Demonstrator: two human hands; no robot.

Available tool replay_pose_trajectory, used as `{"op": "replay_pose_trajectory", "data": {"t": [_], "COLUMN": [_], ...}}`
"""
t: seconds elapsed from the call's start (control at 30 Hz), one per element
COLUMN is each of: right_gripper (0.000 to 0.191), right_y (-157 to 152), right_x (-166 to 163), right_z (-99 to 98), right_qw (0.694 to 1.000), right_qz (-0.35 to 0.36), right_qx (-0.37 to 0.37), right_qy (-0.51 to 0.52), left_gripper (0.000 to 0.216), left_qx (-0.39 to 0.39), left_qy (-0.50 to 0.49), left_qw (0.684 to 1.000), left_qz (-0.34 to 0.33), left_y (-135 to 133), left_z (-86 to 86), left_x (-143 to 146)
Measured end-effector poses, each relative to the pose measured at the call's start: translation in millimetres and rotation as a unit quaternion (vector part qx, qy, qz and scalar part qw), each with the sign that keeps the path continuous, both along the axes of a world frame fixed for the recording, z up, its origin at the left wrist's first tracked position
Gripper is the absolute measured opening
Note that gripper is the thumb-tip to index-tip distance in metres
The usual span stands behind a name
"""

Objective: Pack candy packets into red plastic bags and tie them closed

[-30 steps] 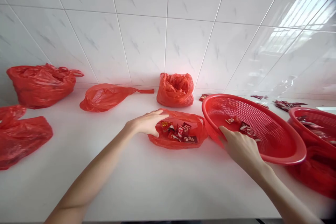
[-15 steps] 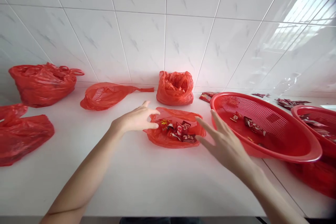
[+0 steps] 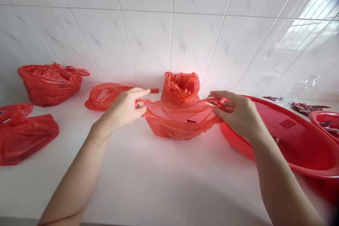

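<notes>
A thin red plastic bag (image 3: pixel 177 129) is stretched wide between my two hands, its mouth facing up. My left hand (image 3: pixel 127 107) is closed on the bag's left handle. The right handle is gripped by my right hand (image 3: pixel 238 113), which is beside the rim of a large red strainer basket (image 3: pixel 291 130). The bag's front wall hides most of what is inside; one small dark red piece shows near its middle.
Behind stands another filled red bag (image 3: pixel 180 88). A flattened red bag (image 3: pixel 99 95) and two more red bags (image 3: pixel 50 84) lie at left. Dark red packets (image 3: pixel 308 107) and a smaller red basket (image 3: pixel 325 118) are at right, near a clear plastic bottle (image 3: pixel 303 86).
Both hands, open beside the bag before, have taken hold of its handles and pulled them up and apart. The wrapped sweets inside have dropped mostly out of sight behind the raised wall.
</notes>
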State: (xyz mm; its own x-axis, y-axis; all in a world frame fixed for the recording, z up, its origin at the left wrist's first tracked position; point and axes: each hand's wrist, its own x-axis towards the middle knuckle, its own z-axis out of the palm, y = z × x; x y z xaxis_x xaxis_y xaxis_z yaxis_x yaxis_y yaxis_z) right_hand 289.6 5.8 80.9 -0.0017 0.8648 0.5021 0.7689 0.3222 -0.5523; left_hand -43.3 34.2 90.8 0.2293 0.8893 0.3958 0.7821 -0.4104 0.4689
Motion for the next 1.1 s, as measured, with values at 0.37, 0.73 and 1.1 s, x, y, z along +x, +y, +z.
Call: {"op": "replay_pose_trajectory", "data": {"t": [0.37, 0.73, 1.1], "right_gripper": [0.022, 0.023, 0.033], "right_y": [11.3, 8.3, -7.1], "right_x": [-7.0, -28.9, -47.7], "right_z": [34.8, 31.6, 38.5], "right_qw": [0.969, 0.937, 0.947], "right_qz": [0.028, 0.141, 0.247], "right_qx": [0.089, 0.173, 0.176], "right_qy": [0.227, 0.267, 0.110], "left_gripper": [0.029, 0.012, 0.053], "left_qx": [0.134, 0.167, 0.029], "left_qy": [-0.305, -0.306, -0.263], "left_qw": [0.942, 0.933, 0.941], "left_qz": [0.028, -0.093, -0.212], "left_y": [2.2, -3.4, -6.1], "left_z": [14.9, 47.3, 40.6], "left_x": [-2.7, 31.1, 114.1]}}
